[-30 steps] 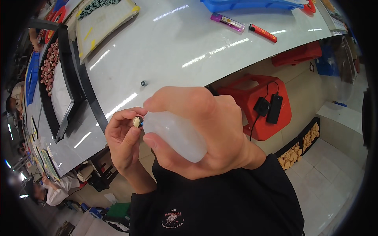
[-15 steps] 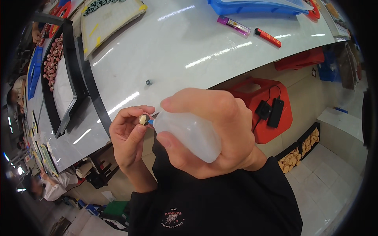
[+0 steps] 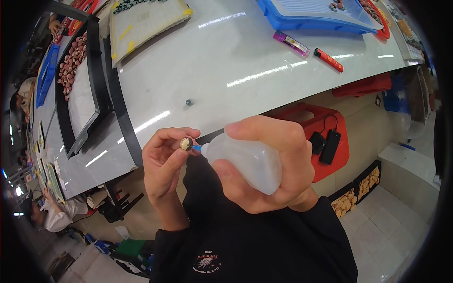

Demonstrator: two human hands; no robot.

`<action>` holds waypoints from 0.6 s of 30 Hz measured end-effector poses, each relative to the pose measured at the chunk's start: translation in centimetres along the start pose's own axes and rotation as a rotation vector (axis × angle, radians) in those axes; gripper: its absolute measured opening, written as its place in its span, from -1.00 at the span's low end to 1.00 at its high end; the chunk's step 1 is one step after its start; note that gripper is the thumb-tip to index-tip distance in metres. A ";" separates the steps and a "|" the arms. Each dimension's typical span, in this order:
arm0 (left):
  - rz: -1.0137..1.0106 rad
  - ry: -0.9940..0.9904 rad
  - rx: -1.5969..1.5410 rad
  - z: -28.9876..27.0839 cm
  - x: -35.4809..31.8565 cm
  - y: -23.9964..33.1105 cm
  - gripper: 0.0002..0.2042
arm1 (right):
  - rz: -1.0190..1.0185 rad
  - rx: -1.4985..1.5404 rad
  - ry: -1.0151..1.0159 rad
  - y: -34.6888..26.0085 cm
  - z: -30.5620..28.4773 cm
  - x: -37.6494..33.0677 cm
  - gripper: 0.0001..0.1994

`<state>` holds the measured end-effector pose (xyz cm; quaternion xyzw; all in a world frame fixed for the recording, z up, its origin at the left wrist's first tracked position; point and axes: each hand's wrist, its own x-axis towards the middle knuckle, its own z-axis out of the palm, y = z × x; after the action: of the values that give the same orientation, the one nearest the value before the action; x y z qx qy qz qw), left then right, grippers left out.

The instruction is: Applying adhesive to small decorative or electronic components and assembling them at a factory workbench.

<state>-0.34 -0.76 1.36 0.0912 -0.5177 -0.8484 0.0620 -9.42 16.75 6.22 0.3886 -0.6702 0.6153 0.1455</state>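
Note:
Between the thumb and fingers of my left hand [image 3: 166,162] is a small round piece [image 3: 186,144], cream on one side and dark on the other. My right hand [image 3: 278,165] wraps round a translucent white squeeze bottle [image 3: 245,160], which lies tilted on its side. Its thin blue tip [image 3: 197,147] points left and meets or nearly meets the small piece; the exact contact is too small to tell. On the white table [image 3: 226,61] beyond my hands stands a tiny dark cylindrical cap-like thing [image 3: 189,102].
A black tray [image 3: 101,101] with reddish pieces lies left, near a yellow-taped board [image 3: 151,23]. At the back right are a blue tray [image 3: 321,23], a purple-cased packet [image 3: 291,44] and a red lighter-shaped thing [image 3: 329,60]. A red stool [image 3: 330,162] bears black devices. People sit far left.
The view has shifted, so the table things appear a little lower and to the right. The bottle has drawn slightly back from my left hand, showing more of the blue tip.

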 end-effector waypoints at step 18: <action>-0.073 -0.027 -0.069 -0.5 0.1 -0.2 -0.76 | 0.046 -0.003 0.050 -0.5 0.3 -0.2 -0.60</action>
<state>-0.37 -1.11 0.97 0.0963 -0.4852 -0.8687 0.0269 -8.84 16.61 6.41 0.3574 -0.6761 0.6270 0.1484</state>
